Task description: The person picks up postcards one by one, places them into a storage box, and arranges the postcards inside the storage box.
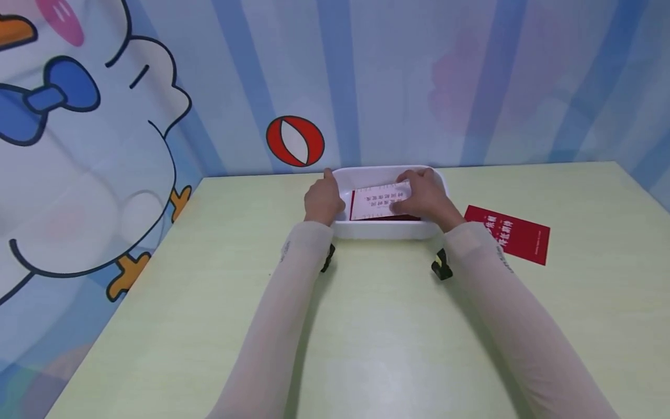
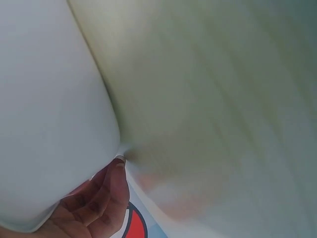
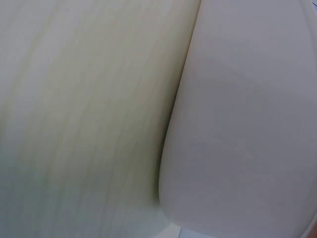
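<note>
A white plastic tray [image 1: 384, 231] stands near the back edge of the table. My left hand [image 1: 323, 199] grips its left end; in the left wrist view, the curled fingers [image 2: 106, 198] lie against the outside of the tray wall [image 2: 54, 109]. Inside the tray is a white card [image 1: 373, 201] with a red left edge and printed characters, with dark red showing beneath its lower edge. My right hand [image 1: 426, 198] reaches over the right side and pinches this card, thumb on its face. The right wrist view shows mostly the tray's outer wall [image 3: 242, 124].
On the table to the right lies a red card [image 1: 523, 238] with white characters, partly behind the right sleeve [image 1: 523, 326]. A patterned blue wall [image 1: 387, 81] rises right behind the tray. The pale table [image 1: 387, 349] extends toward me.
</note>
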### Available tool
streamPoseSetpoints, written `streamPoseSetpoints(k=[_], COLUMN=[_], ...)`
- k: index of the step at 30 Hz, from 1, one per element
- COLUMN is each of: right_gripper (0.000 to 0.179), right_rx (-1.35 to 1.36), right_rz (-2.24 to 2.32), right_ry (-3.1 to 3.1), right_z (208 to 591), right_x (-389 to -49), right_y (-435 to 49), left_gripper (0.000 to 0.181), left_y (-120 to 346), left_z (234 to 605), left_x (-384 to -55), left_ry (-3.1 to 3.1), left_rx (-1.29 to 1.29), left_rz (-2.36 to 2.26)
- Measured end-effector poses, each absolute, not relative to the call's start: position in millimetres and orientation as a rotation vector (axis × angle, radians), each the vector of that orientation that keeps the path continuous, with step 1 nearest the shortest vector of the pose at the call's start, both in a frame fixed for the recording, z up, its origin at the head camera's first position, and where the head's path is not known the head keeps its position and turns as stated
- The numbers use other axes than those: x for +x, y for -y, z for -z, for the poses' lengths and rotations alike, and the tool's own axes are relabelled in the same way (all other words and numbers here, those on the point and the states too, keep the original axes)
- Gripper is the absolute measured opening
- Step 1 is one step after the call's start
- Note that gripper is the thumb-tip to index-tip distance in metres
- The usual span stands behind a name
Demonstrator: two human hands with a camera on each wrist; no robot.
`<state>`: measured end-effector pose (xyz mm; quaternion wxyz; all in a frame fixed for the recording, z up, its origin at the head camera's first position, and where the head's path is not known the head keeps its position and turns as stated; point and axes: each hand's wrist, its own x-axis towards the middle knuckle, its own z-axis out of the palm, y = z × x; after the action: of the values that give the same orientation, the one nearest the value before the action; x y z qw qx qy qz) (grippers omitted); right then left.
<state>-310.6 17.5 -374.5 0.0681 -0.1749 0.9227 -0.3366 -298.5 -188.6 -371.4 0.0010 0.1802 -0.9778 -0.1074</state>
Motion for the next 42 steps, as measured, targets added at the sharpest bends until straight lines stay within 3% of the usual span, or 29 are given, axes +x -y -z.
streamPoseSetpoints(k=[8,20,42], right_gripper=[0.085,0.072,0.068], right_rx=[-0.564,-0.587,-0.566], right_rz=[0.975,0.918,0.804], right_ry=[-2.757,-2.742,-2.761], right_z=[373.3,376.8,378.4], right_x=[-310.1,-309.0,-309.2], right_y=[-14.9,-14.3,-11.2], left_gripper=[0.085,0.083,0.082], left_y=[189.7,188.4,188.8], left_z=[372.1,370.7,369.8], left_x=[-300.0,-298.9,-297.5], left_ry=[3.053,3.063,3.057], left_rx=[0.549,0.547,0.548], left_rz=[0.34,0.331,0.321])
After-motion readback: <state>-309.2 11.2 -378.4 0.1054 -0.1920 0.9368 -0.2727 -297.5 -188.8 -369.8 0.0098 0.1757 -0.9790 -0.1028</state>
